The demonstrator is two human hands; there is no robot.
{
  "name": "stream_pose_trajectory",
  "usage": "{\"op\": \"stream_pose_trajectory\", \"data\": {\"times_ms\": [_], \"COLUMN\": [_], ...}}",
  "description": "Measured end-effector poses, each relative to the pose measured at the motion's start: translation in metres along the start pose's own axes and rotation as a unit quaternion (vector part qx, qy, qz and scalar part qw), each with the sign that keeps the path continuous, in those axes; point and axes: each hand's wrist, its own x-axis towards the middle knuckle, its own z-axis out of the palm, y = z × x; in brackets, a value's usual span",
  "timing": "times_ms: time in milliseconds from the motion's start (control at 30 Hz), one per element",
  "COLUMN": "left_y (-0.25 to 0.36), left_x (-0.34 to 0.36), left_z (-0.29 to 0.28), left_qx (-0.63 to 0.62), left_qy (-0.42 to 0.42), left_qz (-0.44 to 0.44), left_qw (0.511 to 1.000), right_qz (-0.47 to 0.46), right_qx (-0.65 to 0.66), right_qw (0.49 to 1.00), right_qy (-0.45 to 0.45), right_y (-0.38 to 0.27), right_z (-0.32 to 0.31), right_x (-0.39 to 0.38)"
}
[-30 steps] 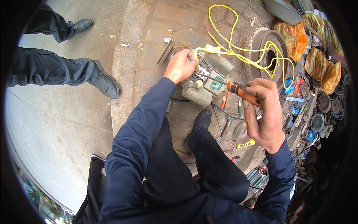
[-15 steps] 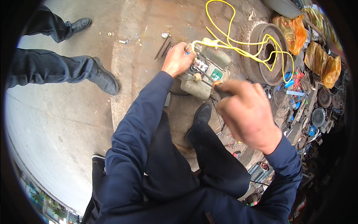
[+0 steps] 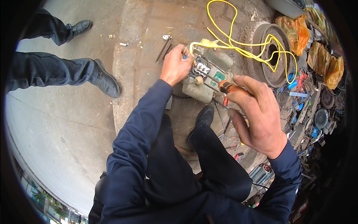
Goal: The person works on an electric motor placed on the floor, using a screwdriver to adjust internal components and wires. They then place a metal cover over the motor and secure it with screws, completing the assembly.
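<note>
Dirty floor [image 3: 145, 33], a big brown wheel [image 3: 262, 66], and an opened-up motor [image 3: 197, 92] right in front of you
So the motor's lying on the floor just past your shoe [image 3: 204, 115], wheel off to its right, and you've got yellow cable [image 3: 197, 43] looping from it out over the wheel. Your right hand [image 3: 259, 117] is loosely spread, thumb well off the fingers at the orange screwdriver [image 3: 228, 88]; its handle end is hidden, so can't tell if you're gripping. Your left hand [image 3: 176, 66] pinches the cable's end, blue wire [image 3: 186, 57] poking out. Screwdriver shaft slants toward a white block [image 3: 202, 68] inside the motor; can't tell if it touches.
</note>
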Motion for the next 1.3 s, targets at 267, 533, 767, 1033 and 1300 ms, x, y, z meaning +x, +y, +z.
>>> {"op": "stream_pose_trajectory", "data": {"times_ms": [267,533,767,1033,1300], "left_y": [0.004,0.04,0.03,0.0,-0.005], "left_x": [-0.001,0.011,0.014,-0.045,-0.057], "left_z": [0.004,-0.022,-0.063,-0.026,-0.035], "left_qx": [0.02,-0.045,0.169,0.082,-0.435], "left_qy": [0.026,0.072,0.149,0.022,-0.127], "left_qz": [0.034,0.132,0.1,0.034,-0.058], "left_qw": [0.999,0.988,0.969,0.996,0.89], "right_qz": [0.021,0.071,0.071,0.098,0.025], "right_qx": [0.014,0.054,0.072,0.069,0.078], "right_qw": [0.999,0.996,0.995,0.991,0.994], "right_qy": [-0.019,0.003,0.023,0.066,0.076], "right_y": [-0.006,0.001,0.017,0.029,0.028], "right_z": [-0.002,-0.003,-0.005,0.001,0.006], "right_x": [-0.003,-0.004,-0.017,-0.027,-0.016]}}
